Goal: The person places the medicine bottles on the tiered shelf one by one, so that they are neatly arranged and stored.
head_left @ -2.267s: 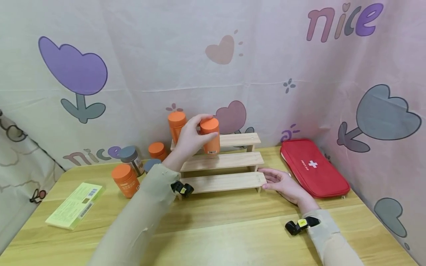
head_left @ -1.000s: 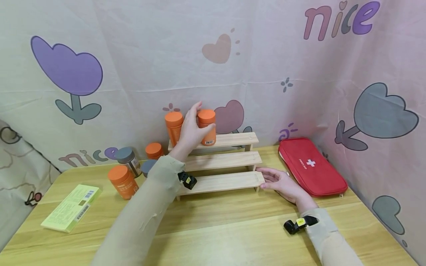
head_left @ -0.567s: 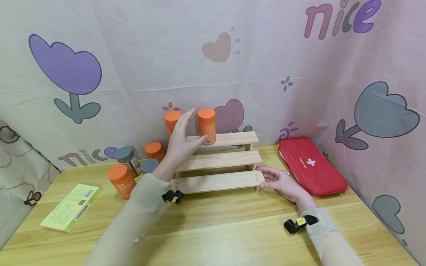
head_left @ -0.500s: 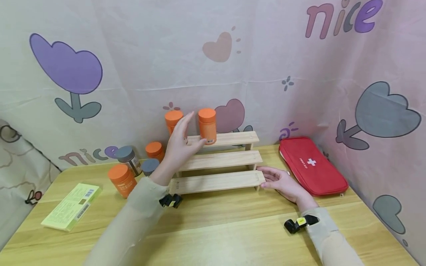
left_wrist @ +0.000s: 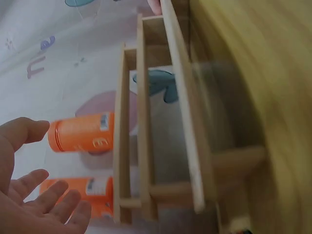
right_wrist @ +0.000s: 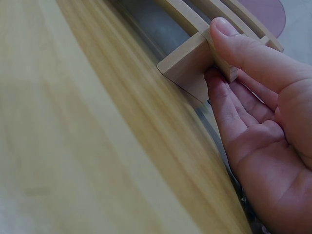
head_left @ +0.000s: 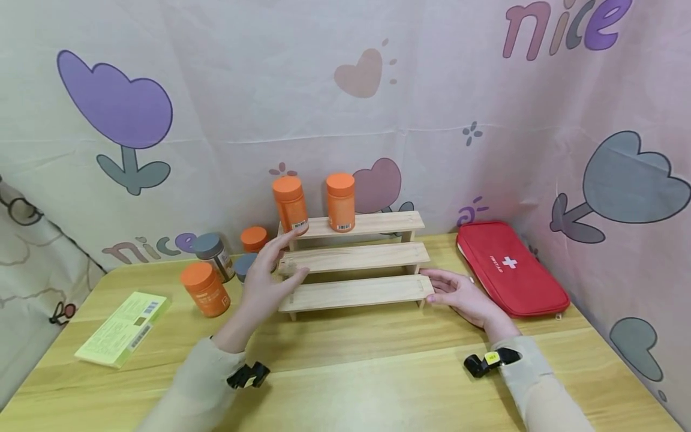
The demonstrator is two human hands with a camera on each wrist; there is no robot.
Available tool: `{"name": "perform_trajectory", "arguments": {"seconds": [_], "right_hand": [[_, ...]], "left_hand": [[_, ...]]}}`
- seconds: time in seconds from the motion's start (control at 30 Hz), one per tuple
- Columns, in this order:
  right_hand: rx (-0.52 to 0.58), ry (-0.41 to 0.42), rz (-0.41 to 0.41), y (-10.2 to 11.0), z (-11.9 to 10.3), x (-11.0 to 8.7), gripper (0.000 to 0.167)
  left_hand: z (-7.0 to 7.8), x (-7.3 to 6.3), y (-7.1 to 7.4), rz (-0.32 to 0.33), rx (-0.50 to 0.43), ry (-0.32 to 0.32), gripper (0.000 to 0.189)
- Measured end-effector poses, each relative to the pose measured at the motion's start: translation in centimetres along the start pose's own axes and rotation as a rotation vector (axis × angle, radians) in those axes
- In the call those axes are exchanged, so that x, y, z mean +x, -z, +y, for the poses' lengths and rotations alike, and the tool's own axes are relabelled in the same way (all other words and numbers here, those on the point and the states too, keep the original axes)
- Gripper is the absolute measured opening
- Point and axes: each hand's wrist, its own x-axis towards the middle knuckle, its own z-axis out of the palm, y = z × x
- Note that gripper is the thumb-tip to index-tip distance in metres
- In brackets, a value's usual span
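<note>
A three-tier wooden display rack (head_left: pixel 358 258) stands mid-table. On its top tier are two upright orange pill bottles, one at the left end (head_left: pixel 291 207) and one (head_left: pixel 341 205) nearer the middle, set apart. My left hand (head_left: pixel 263 288) is off both bottles, its fingers spread in front of the rack's left end. The left wrist view shows that palm empty, with the thumb and fingers apart. My right hand (head_left: pixel 459 297) grips the right end of the lowest tier. In the right wrist view, its thumb (right_wrist: pixel 243 46) lies over the board (right_wrist: pixel 222 61) and its fingers bend underneath.
Left of the rack stand two more orange bottles, one in front (head_left: pixel 206 291) and one behind (head_left: pixel 254 239), and two grey-lidded jars (head_left: pixel 213 252). A pale green box (head_left: pixel 123 330) lies at far left. A red first-aid pouch (head_left: pixel 510 270) lies at right, beside my right hand.
My left hand set the second orange bottle on the top tier, let go, and drew back down and to the left. My right hand kept its grip on the rack.
</note>
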Motion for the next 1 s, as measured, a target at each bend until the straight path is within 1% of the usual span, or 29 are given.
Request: {"name": "perform_trajectory", "arguments": {"seconds": [0.07, 0.13, 0.37, 0.43, 0.5, 0.6, 0.8, 0.93, 1.0], "right_hand": [[0.001, -0.001, 0.003, 0.1, 0.0, 0.0, 0.065], [0.003, -0.005, 0.006, 0.1, 0.0, 0.0, 0.065], [0.005, -0.011, 0.003, 0.1, 0.0, 0.0, 0.065], [0.005, -0.012, 0.002, 0.1, 0.0, 0.0, 0.065], [0.003, -0.008, 0.002, 0.0, 0.1, 0.0, 0.065], [0.009, 0.006, 0.000, 0.1, 0.2, 0.0, 0.064], [0.005, 0.020, -0.011, 0.1, 0.2, 0.0, 0.063], [0.010, 0.000, 0.001, 0.1, 0.1, 0.0, 0.064], [0.006, -0.004, 0.004, 0.0, 0.2, 0.1, 0.064]], "left_hand": [[-0.4, -0.5, 0.5, 0.020, 0.006, 0.026, 0.063], [-0.8, -0.9, 1.1, 0.046, 0.038, 0.046, 0.061], [-2.8, -1.3, 2.9, 0.181, 0.156, 0.040, 0.059], [-3.4, -1.4, 3.2, 0.206, 0.183, 0.045, 0.058], [-3.9, -1.5, 3.5, 0.217, 0.203, 0.059, 0.059], [-4.6, -1.6, 3.9, 0.208, 0.220, 0.097, 0.062], [-5.3, -1.9, 4.2, 0.141, 0.234, 0.187, 0.069], [-5.7, -2.2, 4.1, 0.111, 0.198, 0.240, 0.073], [-6.0, -2.3, 4.1, 0.103, 0.159, 0.265, 0.073]]}}
